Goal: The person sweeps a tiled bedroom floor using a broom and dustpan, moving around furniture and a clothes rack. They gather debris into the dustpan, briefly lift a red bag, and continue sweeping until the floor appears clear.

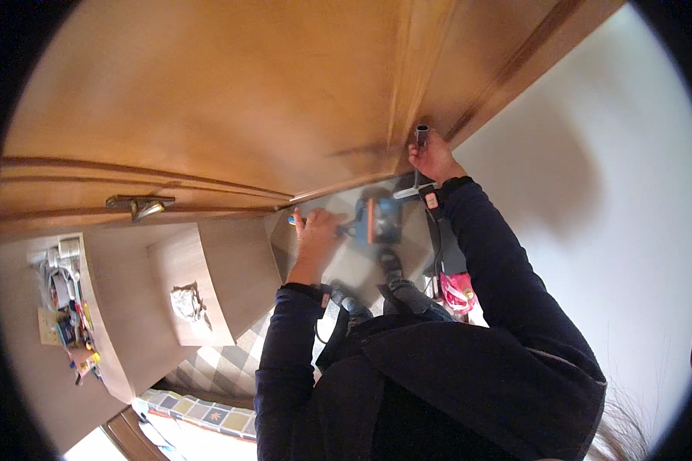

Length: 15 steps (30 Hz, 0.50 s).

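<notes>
A brown panelled wooden door (231, 100) fills the far side. My right hand (436, 160) is closed around a silvery hollow tube (422, 135) held upright close to the door's panel. Below that hand a pale bar (414, 191) sticks out sideways; whether it joins the tube I cannot tell. My left hand (317, 240), a little blurred, has its fingers curled round a slim handle with a blue end (292, 220). Just right of this hand is a blurred blue and orange object (372, 220); I cannot tell whether it joins the handle or stands lower down.
Pale wooden shelves (108, 307) stand at the left, with small mixed items (69, 307) and a crumpled white bag (187, 303). A metal door handle (140, 206) juts out. White wall (592, 200) borders the right. A pink bag (457, 293) lies low beside my legs, above checked flooring (242, 355).
</notes>
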### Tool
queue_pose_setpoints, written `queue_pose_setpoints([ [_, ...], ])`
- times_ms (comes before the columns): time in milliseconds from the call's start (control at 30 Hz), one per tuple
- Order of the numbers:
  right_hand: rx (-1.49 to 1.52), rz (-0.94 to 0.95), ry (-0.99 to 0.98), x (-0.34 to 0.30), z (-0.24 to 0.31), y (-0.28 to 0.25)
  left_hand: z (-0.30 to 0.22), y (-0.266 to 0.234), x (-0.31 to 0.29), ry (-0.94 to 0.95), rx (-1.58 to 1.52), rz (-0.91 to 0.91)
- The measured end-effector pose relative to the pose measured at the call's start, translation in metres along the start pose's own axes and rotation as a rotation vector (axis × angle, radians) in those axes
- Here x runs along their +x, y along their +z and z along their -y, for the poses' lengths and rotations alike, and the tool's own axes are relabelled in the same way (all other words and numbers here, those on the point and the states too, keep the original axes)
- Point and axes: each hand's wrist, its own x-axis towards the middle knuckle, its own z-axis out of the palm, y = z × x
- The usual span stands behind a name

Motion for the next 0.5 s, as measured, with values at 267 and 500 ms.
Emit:
queue_pose_setpoints([
  [267,0.089,0.024,-0.187,0.027,-0.004,0.005,0.001,-0.005,-0.017,-0.056,-0.006,-0.065],
  [500,0.044,-0.054,-0.189,0.025,-0.018,0.014,0.004,-0.009,-0.03,-0.077,-0.017,-0.083],
])
